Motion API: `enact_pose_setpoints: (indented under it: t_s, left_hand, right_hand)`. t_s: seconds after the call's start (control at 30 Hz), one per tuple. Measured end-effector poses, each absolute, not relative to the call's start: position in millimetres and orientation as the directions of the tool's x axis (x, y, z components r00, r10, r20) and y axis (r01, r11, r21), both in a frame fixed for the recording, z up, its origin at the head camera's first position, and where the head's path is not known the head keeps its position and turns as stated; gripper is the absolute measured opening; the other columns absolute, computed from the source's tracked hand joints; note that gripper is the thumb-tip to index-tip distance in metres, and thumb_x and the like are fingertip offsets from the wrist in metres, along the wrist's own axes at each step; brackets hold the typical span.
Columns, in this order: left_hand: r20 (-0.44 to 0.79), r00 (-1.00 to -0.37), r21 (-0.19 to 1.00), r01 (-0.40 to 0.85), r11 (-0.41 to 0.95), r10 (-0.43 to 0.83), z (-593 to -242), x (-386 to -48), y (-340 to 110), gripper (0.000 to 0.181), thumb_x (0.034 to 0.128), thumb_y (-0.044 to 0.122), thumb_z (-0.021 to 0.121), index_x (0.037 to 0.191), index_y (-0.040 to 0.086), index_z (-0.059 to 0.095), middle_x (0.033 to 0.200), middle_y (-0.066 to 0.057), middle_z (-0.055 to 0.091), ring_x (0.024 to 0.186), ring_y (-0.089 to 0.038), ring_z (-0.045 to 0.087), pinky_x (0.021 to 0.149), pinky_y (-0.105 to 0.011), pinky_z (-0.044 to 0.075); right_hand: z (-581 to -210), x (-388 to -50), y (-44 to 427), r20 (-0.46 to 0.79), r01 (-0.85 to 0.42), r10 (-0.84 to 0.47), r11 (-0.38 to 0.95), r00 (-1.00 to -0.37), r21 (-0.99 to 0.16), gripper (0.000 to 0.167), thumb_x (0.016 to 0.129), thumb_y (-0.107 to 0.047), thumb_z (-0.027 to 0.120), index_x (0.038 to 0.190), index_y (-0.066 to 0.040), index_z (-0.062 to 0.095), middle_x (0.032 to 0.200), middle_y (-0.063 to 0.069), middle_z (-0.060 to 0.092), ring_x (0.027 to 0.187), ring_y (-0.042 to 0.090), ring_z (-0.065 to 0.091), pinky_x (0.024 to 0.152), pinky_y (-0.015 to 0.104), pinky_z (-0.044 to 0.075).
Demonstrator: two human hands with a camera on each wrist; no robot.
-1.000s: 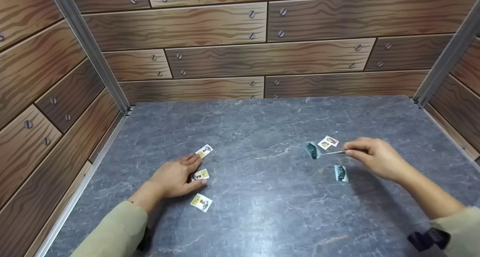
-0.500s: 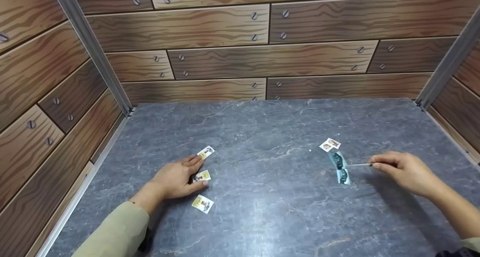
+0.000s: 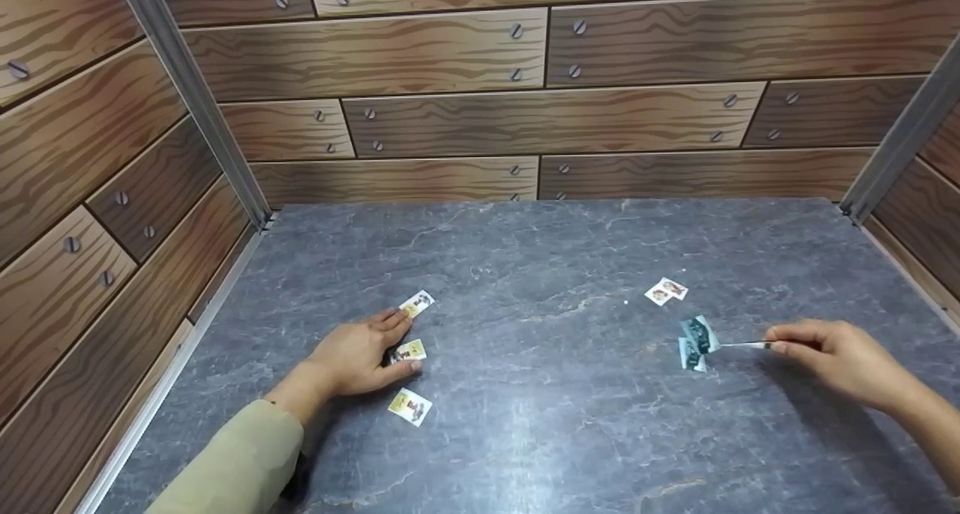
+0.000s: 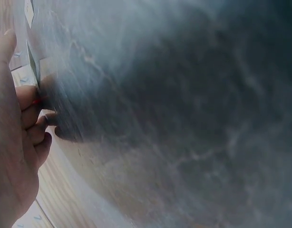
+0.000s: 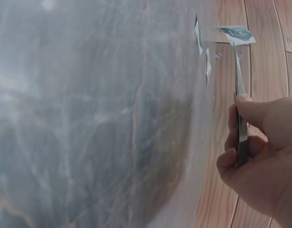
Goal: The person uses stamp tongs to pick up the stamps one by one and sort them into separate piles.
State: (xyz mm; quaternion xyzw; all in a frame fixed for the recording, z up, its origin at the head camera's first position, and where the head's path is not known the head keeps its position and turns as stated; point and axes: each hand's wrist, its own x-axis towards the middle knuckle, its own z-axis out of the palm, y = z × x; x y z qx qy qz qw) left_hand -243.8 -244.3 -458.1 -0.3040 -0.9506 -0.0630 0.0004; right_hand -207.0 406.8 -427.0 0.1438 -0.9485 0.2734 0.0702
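Above the counter [image 3: 517, 364], tweezers [image 5: 238, 73] holding a teal printed slip [image 5: 239, 34] are pinched by the right hand [image 3: 846, 362]; the left hand [image 3: 354, 358] is rested unclenched.

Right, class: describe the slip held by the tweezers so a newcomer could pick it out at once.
On the grey marbled table, find the person's right hand and follow its metal tweezers to their tips. There is a small teal-printed slip. Unlike the other teal slip, which lies on the table, this one is held above it.
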Motion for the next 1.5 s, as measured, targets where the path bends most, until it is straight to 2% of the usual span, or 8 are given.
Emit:
enact_pose_setpoints:
  t_s: [0.17,0.5,0.73,1.0,1.33,1.5]
  left_hand:
    - [0.048,-0.813,0.120,0.581,0.805,0.580,-457.6,-242.9,-243.9,0.087,0.1027,0.069,0.049,0.157,0.002,0.050,0.160,-0.017,0.050,0.148,-0.039,0.046,0.111,-0.058,0.048]
    - [0.052,-0.816,0.116,0.578,0.808,0.576,-457.5,-243.3,-243.2,0.086,0.1025,0.069,0.050,0.157,0.002,0.051,0.160,-0.017,0.050,0.148,-0.039,0.046,0.110,-0.059,0.049]
    - [0.054,-0.820,0.110,0.572,0.813,0.570,-459.2,-243.1,-244.3,0.086,0.1023,0.069,0.050,0.157,0.002,0.050,0.160,-0.016,0.050,0.148,-0.038,0.047,0.110,-0.058,0.049]
    - [0.044,-0.822,0.107,0.570,0.815,0.568,-460.4,-243.9,-244.7,0.088,0.1021,0.071,0.048,0.158,0.004,0.049,0.161,-0.015,0.049,0.149,-0.037,0.045,0.112,-0.057,0.048]
    - [0.053,-0.818,0.100,0.574,0.812,0.572,-459.8,-243.3,-244.5,0.087,0.1022,0.070,0.049,0.158,0.003,0.050,0.160,-0.015,0.050,0.148,-0.037,0.046,0.112,-0.057,0.048]
    - [0.062,-0.817,0.101,0.577,0.810,0.574,-459.8,-243.8,-245.0,0.087,0.1021,0.071,0.048,0.158,0.004,0.050,0.160,-0.014,0.050,0.149,-0.037,0.046,0.112,-0.056,0.048]
  right_hand:
    - [-432.2,-205.4,411.7,0.194,-0.303,-0.237,0.816,-0.952,-0.491,0.014,0.096,-0.006,0.077,0.108,0.000,0.081,0.108,0.019,0.077,0.090,-0.012,0.056,0.070,0.012,0.046]
    - [-438.9,-204.6,418.9,0.167,-0.290,-0.238,0.831,-0.957,-0.475,0.011,0.096,-0.008,0.078,0.106,-0.004,0.082,0.104,0.013,0.079,0.090,-0.012,0.057,0.071,0.014,0.047]
    - [-439.3,-204.6,420.9,0.148,-0.282,-0.241,0.832,-0.959,-0.478,0.014,0.096,-0.010,0.078,0.108,-0.003,0.082,0.107,0.017,0.079,0.094,-0.014,0.056,0.074,0.011,0.046]
    - [-438.2,-205.5,421.4,0.082,-0.241,-0.230,0.849,-0.970,-0.471,0.019,0.099,-0.013,0.076,0.114,-0.002,0.081,0.112,0.020,0.078,0.096,-0.013,0.057,0.077,0.015,0.049]
    - [-437.0,-207.5,422.7,0.064,-0.218,-0.211,0.872,-0.975,-0.439,0.021,0.099,-0.016,0.077,0.114,-0.003,0.082,0.115,0.023,0.077,0.098,-0.008,0.059,0.081,0.020,0.050]
    - [-437.0,-207.7,424.1,0.064,-0.217,-0.211,0.873,-0.975,-0.436,0.021,0.099,-0.016,0.077,0.115,-0.003,0.082,0.116,0.024,0.076,0.100,-0.008,0.059,0.082,0.018,0.048]
